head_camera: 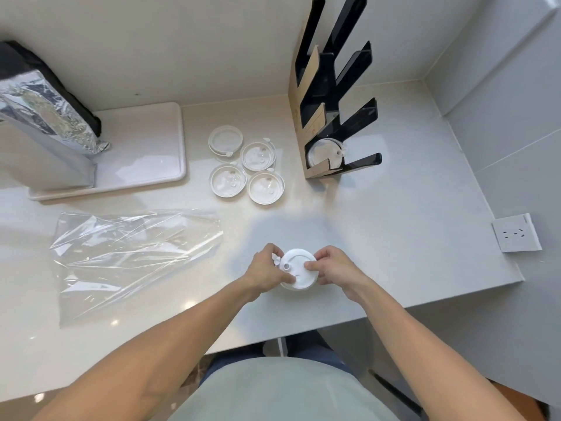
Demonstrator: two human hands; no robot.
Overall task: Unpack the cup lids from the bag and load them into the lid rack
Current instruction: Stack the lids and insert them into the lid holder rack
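**Both hands grip a stack of lids near the counter's front edge**

Here both hands hold a short stack of round white plastic cup lids (299, 270) low over the pale glossy countertop (394, 238), close to its near edge. The left hand (268, 270) curls round the stack's left side, thumb on the top lid by its small stopper tab. The right hand (331, 268) pinches the right rim between thumb and fingers. Four more white lids (246, 169) lie apart in a loose cluster farther back, open sides up. Just right of them stands the black and tan slotted lid rack (334, 95), with at least one lid (323, 153) in its lowest slot. The clear, crumpled plastic bag (133, 253) lies flat to the left. Behind it, a silver foil pouch (45, 117) stands on a white rectangular tray (151, 141)
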